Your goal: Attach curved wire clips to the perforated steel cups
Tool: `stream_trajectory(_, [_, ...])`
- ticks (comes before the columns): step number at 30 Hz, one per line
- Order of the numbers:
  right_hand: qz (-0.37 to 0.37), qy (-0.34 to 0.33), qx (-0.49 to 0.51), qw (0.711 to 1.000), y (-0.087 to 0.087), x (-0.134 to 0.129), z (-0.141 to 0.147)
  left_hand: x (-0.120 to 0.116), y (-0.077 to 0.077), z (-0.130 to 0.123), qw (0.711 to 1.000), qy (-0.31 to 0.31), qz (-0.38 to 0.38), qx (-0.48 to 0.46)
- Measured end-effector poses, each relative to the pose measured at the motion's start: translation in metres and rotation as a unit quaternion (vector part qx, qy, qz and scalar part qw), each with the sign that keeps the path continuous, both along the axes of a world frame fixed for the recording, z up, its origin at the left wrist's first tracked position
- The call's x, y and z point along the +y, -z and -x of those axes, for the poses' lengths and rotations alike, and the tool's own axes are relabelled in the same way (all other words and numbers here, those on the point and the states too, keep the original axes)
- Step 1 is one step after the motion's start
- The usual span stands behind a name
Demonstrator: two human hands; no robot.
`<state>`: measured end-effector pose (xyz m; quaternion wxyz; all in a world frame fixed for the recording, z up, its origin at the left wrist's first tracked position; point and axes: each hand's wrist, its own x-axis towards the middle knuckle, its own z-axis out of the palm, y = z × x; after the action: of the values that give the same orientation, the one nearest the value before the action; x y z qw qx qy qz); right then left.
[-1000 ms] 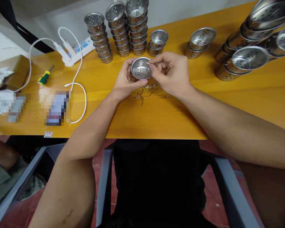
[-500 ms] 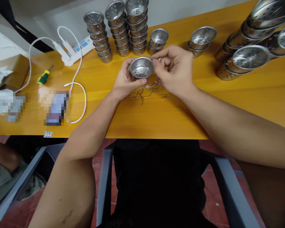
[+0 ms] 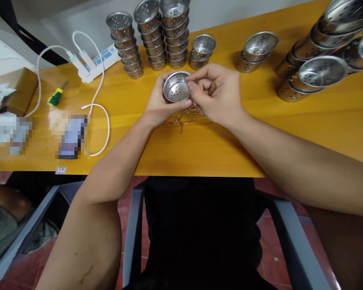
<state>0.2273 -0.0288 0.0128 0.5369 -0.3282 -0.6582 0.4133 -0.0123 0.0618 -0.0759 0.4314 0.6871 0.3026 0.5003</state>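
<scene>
A small perforated metal cup (image 3: 178, 92) is held in my left hand (image 3: 157, 98), its open mouth tilted up toward me. The thumb lies along its near side and the fingers wrap round the left and back. At the cup's right rim, my right hand (image 3: 218, 90) has thumb and index finger pinched together; what is between them is too small to make out. Thin curled wires (image 3: 179, 120) lie on the table just below the cup, partly hidden by my hands.
Tall stacks of perforated cups (image 3: 151, 38) stand at the back, with more large stacks (image 3: 316, 74) at the right. A power strip (image 3: 101, 62), white cable (image 3: 109, 125), screwdriver (image 3: 56, 96) and blurred phone (image 3: 72, 137) lie left. Beside me, a person's leg (image 3: 6, 199) shows.
My right hand has moved slightly left and down, with its fingertips now over the cup's right rim. The cup has shifted a little left and tilted.
</scene>
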Motion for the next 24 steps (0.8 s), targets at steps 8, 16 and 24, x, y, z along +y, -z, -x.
stream_trajectory(8, [-0.078, 0.04, -0.014, 0.996, 0.01, 0.028, -0.013, -0.037, -0.032, -0.007, 0.995, 0.049, 0.019, -0.088])
stream_trajectory(16, [-0.081, 0.035, -0.027, 0.996, 0.008, 0.017, -0.008, -0.044, -0.051, -0.018, 0.951, -0.011, 0.217, -0.219])
stream_trajectory(24, [-0.06, 0.041, -0.063, 0.995, -0.002, 0.015, -0.014, -0.004, 0.004, 0.001, 0.996, 0.071, -0.004, 0.044])
